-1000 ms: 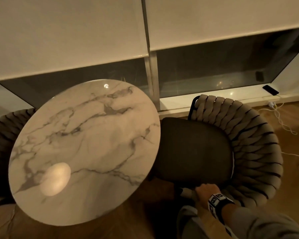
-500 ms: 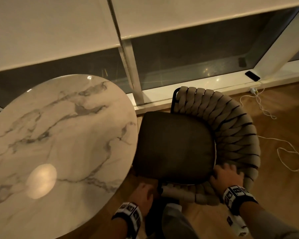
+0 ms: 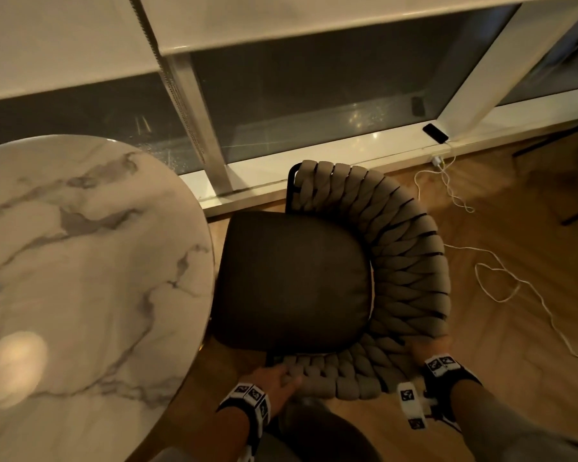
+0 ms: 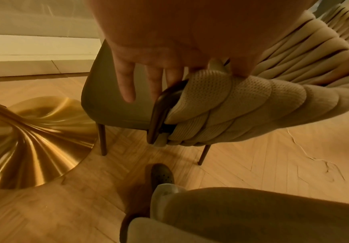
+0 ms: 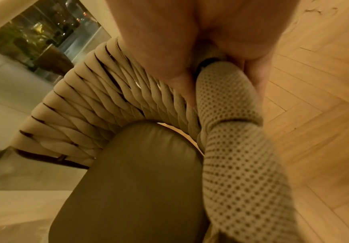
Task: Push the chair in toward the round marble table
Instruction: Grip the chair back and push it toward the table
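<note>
**Chair held at its woven rim beside the round marble bench**

The chair (image 3: 294, 281), with a dark padded seat and a curved back of thick beige woven cord, is seen standing on the herringbone wood floor (image 3: 501, 331) just to the right of the round marble bench (image 3: 80, 261). The front edge of the seat is set close to the marble rim; whether it reaches under the top cannot be told from the head view. In the left wrist view the front chair leg is seen just beside the brass flared base (image 4: 24, 143) of the bench, apart from it.

The near end of the woven armrest is gripped by the left hand (image 3: 274, 378): the thumb is pressed on the cord and the fingers (image 4: 125, 78) are hung down beside the dark frame end. The woven rim further round is clasped by the right hand (image 3: 429, 348), with thumb and fingers closed around a cord-wrapped section.

Behind the chair a low white window ledge (image 3: 347, 151) is run along the glass, and a dark phone (image 3: 435, 133) is laid on it. A white cable (image 3: 501, 278) is trailed loosely across the floor to the right of the chair, where open floor is left. A shoe (image 4: 161, 176) is planted on the floor between chair and bench base
</note>
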Demonstrator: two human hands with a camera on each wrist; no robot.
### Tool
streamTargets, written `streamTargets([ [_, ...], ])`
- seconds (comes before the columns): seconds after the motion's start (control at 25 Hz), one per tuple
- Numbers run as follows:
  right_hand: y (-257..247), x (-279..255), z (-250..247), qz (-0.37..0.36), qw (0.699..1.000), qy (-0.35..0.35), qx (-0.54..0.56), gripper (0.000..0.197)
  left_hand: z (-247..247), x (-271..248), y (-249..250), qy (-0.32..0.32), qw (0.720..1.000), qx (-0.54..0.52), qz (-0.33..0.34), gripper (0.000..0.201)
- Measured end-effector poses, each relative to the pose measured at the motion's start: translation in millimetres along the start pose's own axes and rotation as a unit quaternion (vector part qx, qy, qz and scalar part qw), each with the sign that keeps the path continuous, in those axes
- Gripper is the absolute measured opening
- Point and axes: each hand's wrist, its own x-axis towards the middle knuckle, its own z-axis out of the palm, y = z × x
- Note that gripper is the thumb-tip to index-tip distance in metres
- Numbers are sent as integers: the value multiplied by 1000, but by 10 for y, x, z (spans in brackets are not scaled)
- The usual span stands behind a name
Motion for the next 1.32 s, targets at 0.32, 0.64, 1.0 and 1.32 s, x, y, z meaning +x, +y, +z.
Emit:
streamTargets([
  [0.32,24,915,158,-11,978,-51,201,54,-238,-17,-74,35,998,-47,14,84],
  [0.64,-1363,423,-190,-93,985,-92,115,41,-375,-6,-323,59,996,-36,-61,84],
  [1.0,-2334,403,-190,-158,968,-51,186,69,-645,142,-253,161,983,82,-36,55],
  [1.32,-2209,481,-59,-172,975,-21,138,63,-650,108,-232,137,988,68,-36,55],
])
